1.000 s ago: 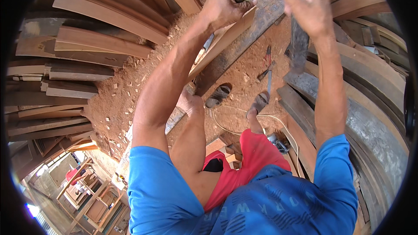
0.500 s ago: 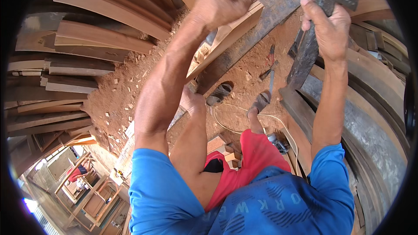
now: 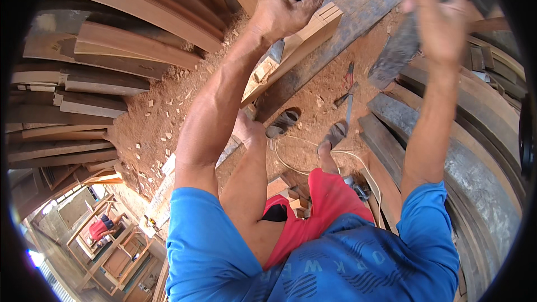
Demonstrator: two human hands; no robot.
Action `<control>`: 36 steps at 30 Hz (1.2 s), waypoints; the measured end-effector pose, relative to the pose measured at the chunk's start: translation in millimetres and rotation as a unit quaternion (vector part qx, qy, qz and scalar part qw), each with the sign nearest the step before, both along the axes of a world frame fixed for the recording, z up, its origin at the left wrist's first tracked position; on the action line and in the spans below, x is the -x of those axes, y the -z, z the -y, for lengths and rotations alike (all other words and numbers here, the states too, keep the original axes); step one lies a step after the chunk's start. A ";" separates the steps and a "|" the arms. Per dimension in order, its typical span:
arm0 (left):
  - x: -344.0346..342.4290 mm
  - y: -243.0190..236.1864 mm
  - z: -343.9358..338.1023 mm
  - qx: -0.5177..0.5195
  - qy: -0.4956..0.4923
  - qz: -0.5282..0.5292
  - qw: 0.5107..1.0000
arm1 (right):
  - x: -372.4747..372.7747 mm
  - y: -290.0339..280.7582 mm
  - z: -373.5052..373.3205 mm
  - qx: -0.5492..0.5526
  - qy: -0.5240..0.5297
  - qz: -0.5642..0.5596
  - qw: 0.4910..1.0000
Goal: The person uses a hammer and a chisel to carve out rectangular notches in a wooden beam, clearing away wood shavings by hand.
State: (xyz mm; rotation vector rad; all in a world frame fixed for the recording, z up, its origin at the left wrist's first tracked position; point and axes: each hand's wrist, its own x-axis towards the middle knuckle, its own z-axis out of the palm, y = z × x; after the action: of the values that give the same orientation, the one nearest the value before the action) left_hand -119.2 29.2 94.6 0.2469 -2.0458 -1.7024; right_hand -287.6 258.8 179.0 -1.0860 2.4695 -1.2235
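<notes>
The floor point(image 3: 162, 117) is bright, with glare at lower left. Blur smears the right hand point(image 3: 442, 31) and hammer point(image 3: 396, 56). Planks point(image 3: 148, 14) bend near the black edges.

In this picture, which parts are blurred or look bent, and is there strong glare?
In the head view, the right hand and the dark hammer-like tool it holds are motion-blurred; the left hand looks sharper. In the same head view, the boards at right bow along the fisheye rim, the corners are black, and a purple-fringed glare shows at lower left.
</notes>
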 end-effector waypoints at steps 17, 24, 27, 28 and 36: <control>-22.7 -14.1 -1.4 0.172 -0.025 0.047 0.984 | -27.7 28.7 54.1 -0.138 -0.030 -0.279 0.950; -15.9 -13.3 0.8 0.158 -0.036 0.078 0.984 | -25.4 -34.2 31.6 0.104 -0.069 0.032 0.992; -4.5 -3.3 -2.7 0.173 -0.037 0.101 0.979 | -9.7 -56.6 52.3 0.372 0.060 -0.032 0.926; 0.1 -0.5 -1.8 0.180 -0.032 0.110 0.977 | -3.8 -54.0 53.7 0.381 0.064 -0.037 0.922; -19.1 3.5 -2.1 0.144 -0.019 0.107 0.984 | -39.2 17.5 43.0 -0.131 -0.082 -0.110 0.982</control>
State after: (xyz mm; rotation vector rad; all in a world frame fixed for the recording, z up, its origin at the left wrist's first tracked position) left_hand -100.1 31.3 91.1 0.3838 -2.3963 -1.3835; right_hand -248.4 215.9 161.5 -1.3785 2.5421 -0.7400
